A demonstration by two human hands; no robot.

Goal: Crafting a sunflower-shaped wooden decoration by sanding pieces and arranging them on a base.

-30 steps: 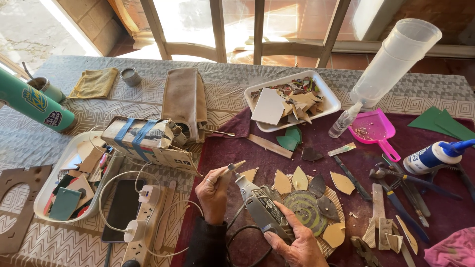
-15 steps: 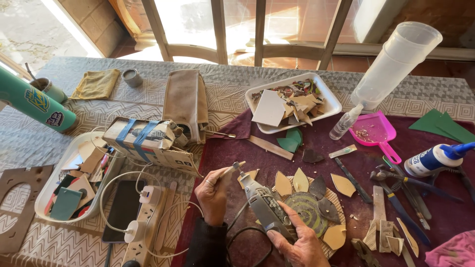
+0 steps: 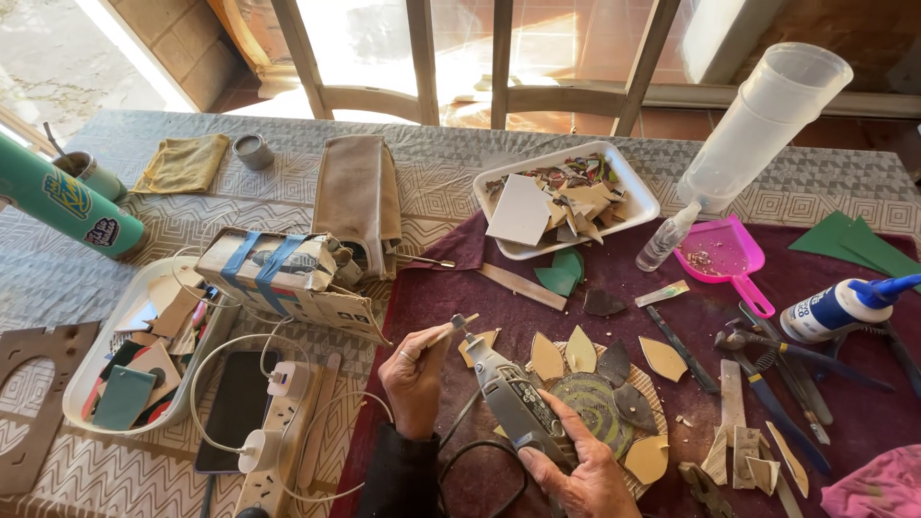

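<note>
The right hand [image 3: 576, 475] is gripping a grey rotary tool [image 3: 513, 398], fingers closed around its body. The left hand [image 3: 414, 376] is pinching a small tile piece [image 3: 462, 322] against the tool's tip, above the maroon surface [image 3: 537, 317]. Grinding appears under way; next calls for steady contact. Since earlier, both hands are sitting almost unchanged.

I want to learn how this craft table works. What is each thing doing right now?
Left hand: pinching a small tile piece.
Right hand: gripping the grey rotary tool, tip at the piece.
White rectangular tray: full of tile shards.
Black phone: plugged in, screen dark.
Pink dustpan: holding crumbs.
</note>
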